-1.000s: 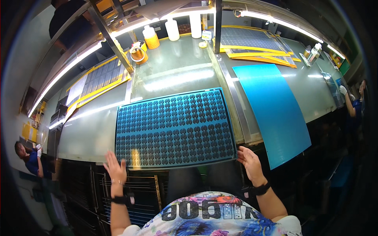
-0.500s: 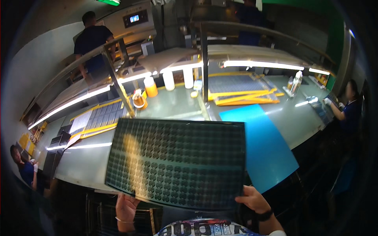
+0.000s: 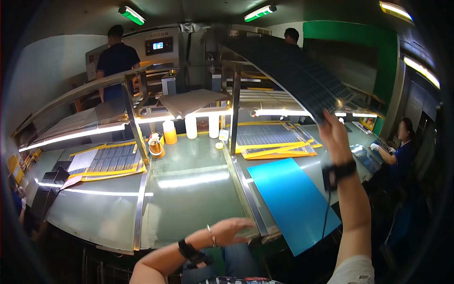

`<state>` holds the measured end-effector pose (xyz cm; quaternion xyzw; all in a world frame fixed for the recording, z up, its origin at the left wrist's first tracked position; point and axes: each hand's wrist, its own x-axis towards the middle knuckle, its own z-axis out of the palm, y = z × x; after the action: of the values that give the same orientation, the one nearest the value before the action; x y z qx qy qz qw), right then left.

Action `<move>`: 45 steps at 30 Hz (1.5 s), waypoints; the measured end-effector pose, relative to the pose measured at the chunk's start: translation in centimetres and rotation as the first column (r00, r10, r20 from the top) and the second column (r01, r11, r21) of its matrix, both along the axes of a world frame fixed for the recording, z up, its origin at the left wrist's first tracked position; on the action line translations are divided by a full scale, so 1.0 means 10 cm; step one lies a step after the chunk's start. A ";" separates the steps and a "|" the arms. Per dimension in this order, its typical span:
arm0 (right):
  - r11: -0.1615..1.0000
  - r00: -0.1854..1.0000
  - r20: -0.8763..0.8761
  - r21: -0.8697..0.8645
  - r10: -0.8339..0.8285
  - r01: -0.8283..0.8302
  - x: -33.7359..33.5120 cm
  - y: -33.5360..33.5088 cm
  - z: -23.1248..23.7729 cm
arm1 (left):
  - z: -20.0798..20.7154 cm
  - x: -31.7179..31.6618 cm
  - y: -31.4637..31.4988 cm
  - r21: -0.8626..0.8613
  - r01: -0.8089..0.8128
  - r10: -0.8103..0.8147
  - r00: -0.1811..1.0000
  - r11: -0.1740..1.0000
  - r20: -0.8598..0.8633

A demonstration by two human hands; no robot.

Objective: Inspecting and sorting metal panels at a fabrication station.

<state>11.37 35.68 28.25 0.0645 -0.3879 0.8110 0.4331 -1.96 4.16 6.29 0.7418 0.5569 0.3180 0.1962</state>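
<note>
A thin, dark rectangular panel (image 3: pixel 295 66) with a grid pattern is raised and tilted at the upper right, above the bench's right part. My right hand (image 3: pixel 335 135) grips it by its lower corner, and its other end reaches over toward the shelf frame. My left hand (image 3: pixel 229 231) holds nothing; its fingers stretch to the right, a little blurred, over the front edge of the glass-like bench top (image 3: pixel 189 203). Under my raised right arm lies a bright blue sheet (image 3: pixel 288 199), partly overhanging the bench's front edge.
A metal shelf frame (image 3: pixel 235 109) with light tubes crosses the bench. Behind stand an orange bottle (image 3: pixel 170 133), white bottles (image 3: pixel 191 127) and an orange-brown pot (image 3: pixel 156 149). Yellow-edged screens (image 3: pixel 265 135) lie at the right and left. A co-worker (image 3: pixel 402 151) is at the far right.
The panel was held in front of me by both hands. My left hand has let go and stays low, while my right hand has swung the panel up to the right.
</note>
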 end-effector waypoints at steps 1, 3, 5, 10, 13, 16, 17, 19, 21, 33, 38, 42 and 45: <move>1.000 1.000 -0.012 0.014 -0.001 0.001 -0.29 0.29 0.11 | -0.25 0.01 -0.05 0.054 -0.030 0.036 0.992 0.998 -0.120; 0.979 0.979 0.059 0.065 -0.195 0.191 -0.85 0.94 0.21 | -0.40 0.04 -0.21 -0.248 -0.113 0.135 0.988 0.962 0.074; 0.959 0.960 0.065 0.091 -0.273 0.267 -1.35 1.19 0.36 | -0.58 -0.02 -0.51 -0.283 -0.183 0.222 0.969 0.942 0.112; 0.988 0.936 0.317 0.033 -0.151 0.148 -1.87 1.09 0.63 | -0.52 0.08 -1.07 -0.375 -0.317 0.474 0.741 0.871 0.475; 0.931 0.784 0.618 0.315 -0.055 -0.183 -1.53 1.13 0.39 | -0.37 0.13 -1.11 -0.500 -0.290 0.545 0.675 0.816 0.498; -0.007 0.322 0.248 0.783 -0.914 -0.622 -0.75 1.73 -0.21 | -0.65 0.09 -1.00 -0.459 -0.225 0.476 0.679 0.859 0.558; -0.240 0.306 0.008 0.599 -0.952 -0.764 -0.34 1.74 -0.48 | -0.59 0.09 -0.89 -0.478 -0.200 0.449 0.747 0.856 0.490; 0.011 -0.020 -0.005 0.657 -1.000 -0.754 0.72 2.00 -1.34 | -0.54 0.11 -0.77 -0.521 -0.120 0.394 0.798 0.845 0.456; 0.407 -0.333 0.234 0.553 -0.913 -0.727 1.57 1.76 -1.94 | -0.59 0.22 -0.75 -0.550 -0.045 0.336 0.833 0.834 0.441; 0.976 -0.050 0.980 0.185 -0.192 -0.113 2.77 -0.69 -2.91 | -1.18 0.38 -1.28 -0.783 -0.138 0.759 0.395 0.606 0.518; 0.833 0.617 0.686 -0.547 0.386 0.087 2.41 -1.55 -3.20 | -1.19 0.24 -1.61 -0.774 -0.215 0.791 -0.009 0.595 0.611; 0.851 0.744 0.651 -0.467 0.149 0.239 1.97 -1.90 -3.23 | -1.30 0.14 -1.61 -0.764 -0.207 0.758 -0.125 0.611 0.640; 0.874 0.759 0.647 -0.326 -0.071 0.360 2.09 -2.19 -3.04 | -1.44 0.09 -1.55 -0.800 -0.165 0.798 -0.091 0.577 0.595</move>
<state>32.25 13.82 -2.17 -0.3473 -0.3230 0.7949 0.3784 -1.04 -11.31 -8.14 0.0001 0.5902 0.6021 0.5377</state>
